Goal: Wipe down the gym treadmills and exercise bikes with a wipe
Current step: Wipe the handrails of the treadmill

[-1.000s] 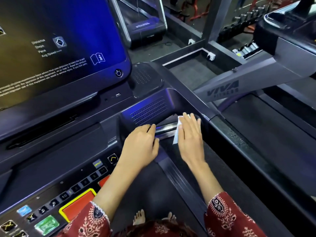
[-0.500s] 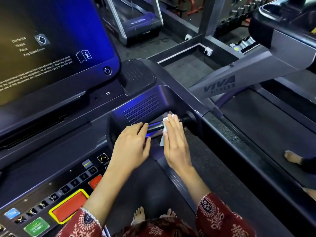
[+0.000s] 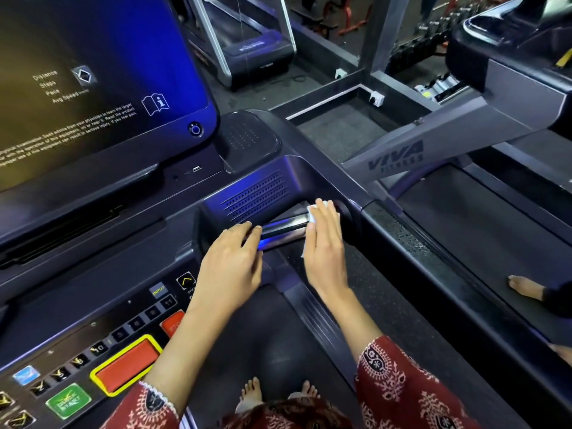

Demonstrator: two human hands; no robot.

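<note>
Farther right along the treadmill's shiny grip bar (image 3: 284, 228) than half a second ago, the right hand (image 3: 325, 246) lies flat at centre frame. Its straight fingers press the white wipe (image 3: 311, 213) onto the bar's right end, and the wipe peeks out beyond the fingertips and left of the index finger. The left hand (image 3: 230, 267) rests on the bar's left end, fingers relaxed, grasping nothing.

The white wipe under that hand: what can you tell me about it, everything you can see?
The wipe is small, white and thin, like paper or soft cloth, and crumpled rather than flat. Most of it is hidden beneath the right hand, whose straight fingers press it onto the right end of the glossy dark grip bar. Only a bit shows past the fingertips, plus a strip along the hand's thumb side, draped over the bar.
</note>
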